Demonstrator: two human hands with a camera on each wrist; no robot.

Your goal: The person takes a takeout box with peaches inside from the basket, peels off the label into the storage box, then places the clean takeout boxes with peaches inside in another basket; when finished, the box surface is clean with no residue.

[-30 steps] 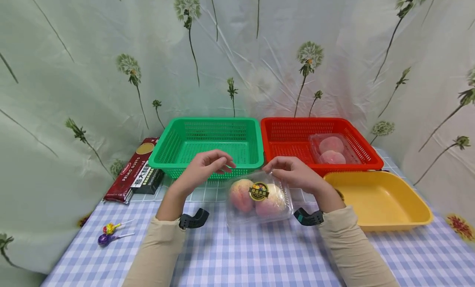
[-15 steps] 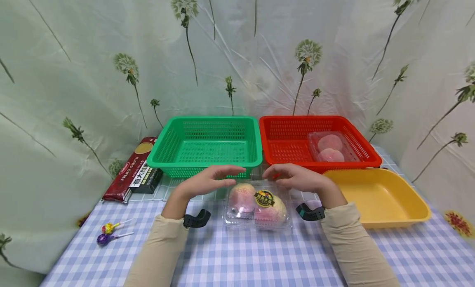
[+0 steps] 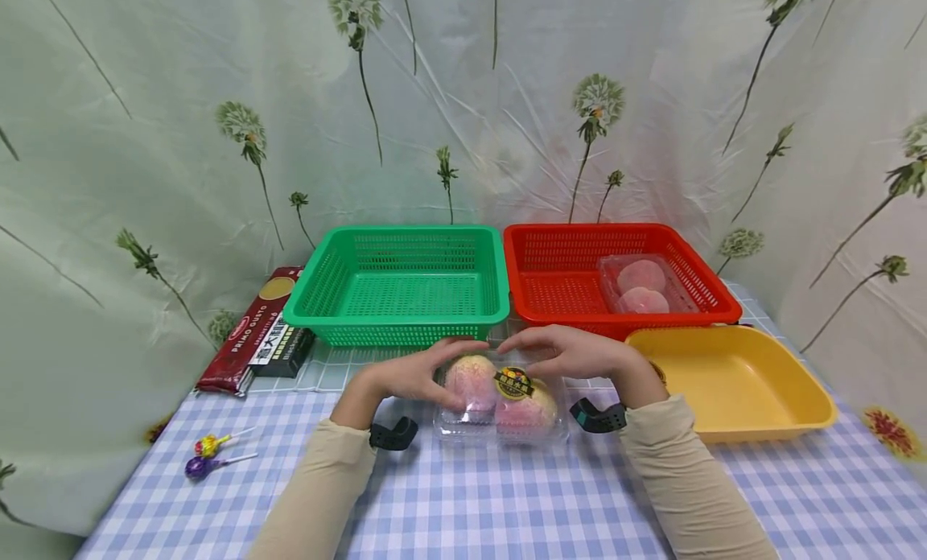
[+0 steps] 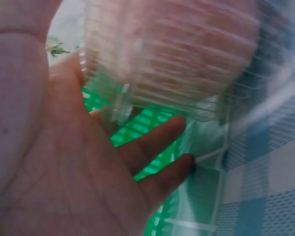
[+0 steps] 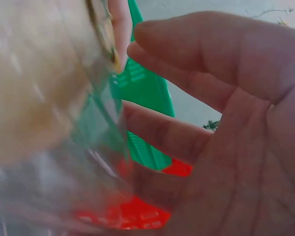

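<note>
A clear plastic fruit box of peaches (image 3: 527, 415) with a black and gold label lies on the checked cloth between the hands. My left hand (image 3: 416, 375) grips its left side, thumb over the front of one peach and index finger behind. Two other fingers of that hand spread past the ribbed box wall in the left wrist view. My right hand (image 3: 575, 352) arches over the right back part, fingers bent loosely around the rim. In the right wrist view its thumb and index finger (image 5: 182, 73) stand off the clear wall, while lower fingers pass behind it.
Behind stand a green basket (image 3: 397, 332) and a red basket (image 3: 550, 315); the red one holds another peach box (image 3: 643, 286). A yellow tray (image 3: 731, 383) is at right. Left are a red spaghetti pack (image 3: 249, 335), a black box (image 3: 290, 355) and two lollipops (image 3: 204, 455).
The fruit box came down flatter onto the cloth. My left hand moved right from hovering beside it to its left side; my right hand let go of its corner and shifted slightly left.
</note>
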